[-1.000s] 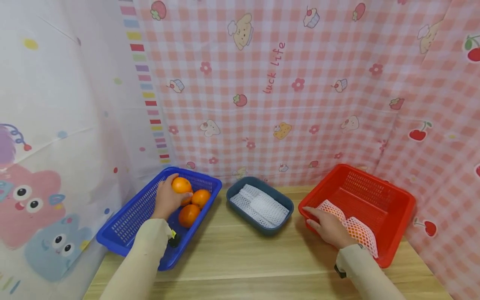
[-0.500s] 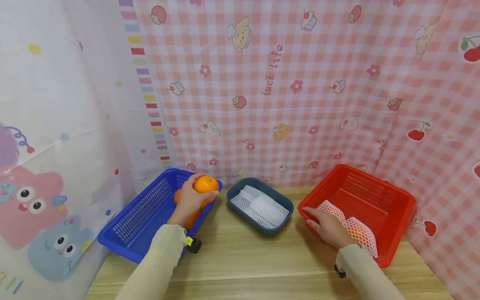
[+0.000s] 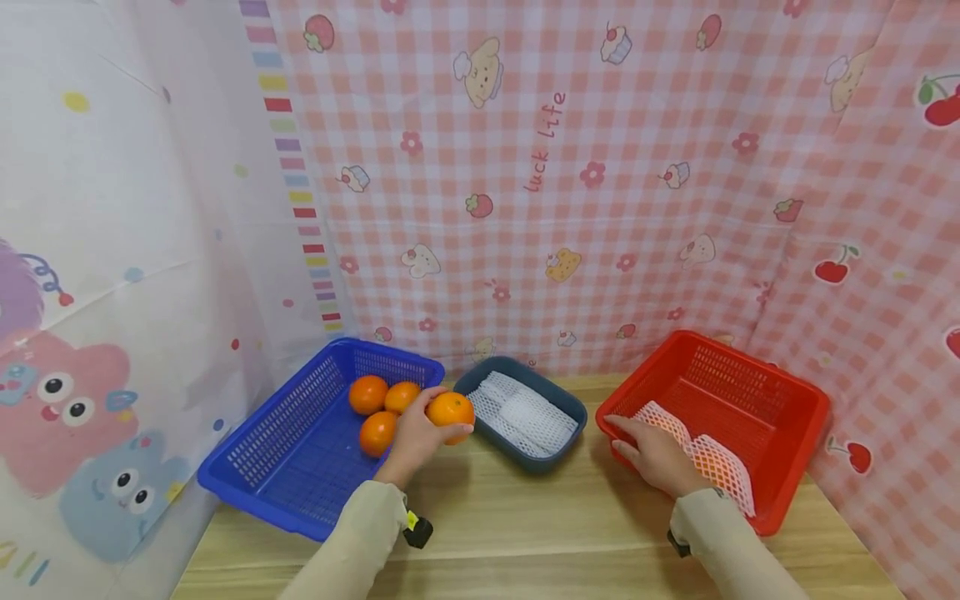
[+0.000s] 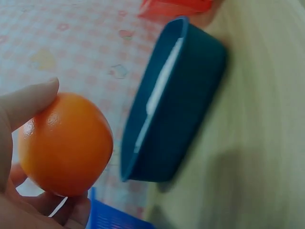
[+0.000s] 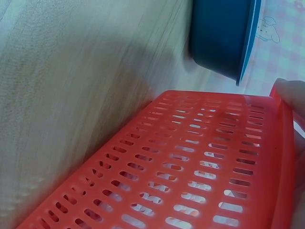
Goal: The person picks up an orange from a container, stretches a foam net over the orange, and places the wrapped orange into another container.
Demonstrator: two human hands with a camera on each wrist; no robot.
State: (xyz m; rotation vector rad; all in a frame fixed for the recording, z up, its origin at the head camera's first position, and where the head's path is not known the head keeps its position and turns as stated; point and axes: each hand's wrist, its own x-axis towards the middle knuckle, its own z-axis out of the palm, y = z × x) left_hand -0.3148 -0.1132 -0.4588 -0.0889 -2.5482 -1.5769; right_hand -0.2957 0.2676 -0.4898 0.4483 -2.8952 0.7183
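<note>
In the head view my left hand (image 3: 416,437) holds an orange (image 3: 451,414) between thumb and fingers, above the gap between the blue basket (image 3: 258,500) and the dark teal tray (image 3: 517,364). The left wrist view shows the same orange (image 4: 66,145) close up, its lower side cupped by curled fingers. Several oranges (image 3: 367,394) sit at the blue basket's right end. My right hand (image 3: 660,457) grips the near-left rim of the red basket (image 3: 787,392); its thumb lies outside the rim. Beside that hand are net-wrapped oranges (image 3: 722,473) in pinkish foam sleeves.
White foam net sleeves (image 3: 525,412) lie flat in the teal tray, between the two baskets on the wooden table (image 3: 525,533). A pink checked cloth (image 3: 450,167) hangs behind, and a white patterned sheet (image 3: 150,250) hangs at the left.
My left hand has lifted an orange out of the blue basket and carried it right, over the basket's edge toward the teal tray. The right hand has stayed on the red basket's rim.
</note>
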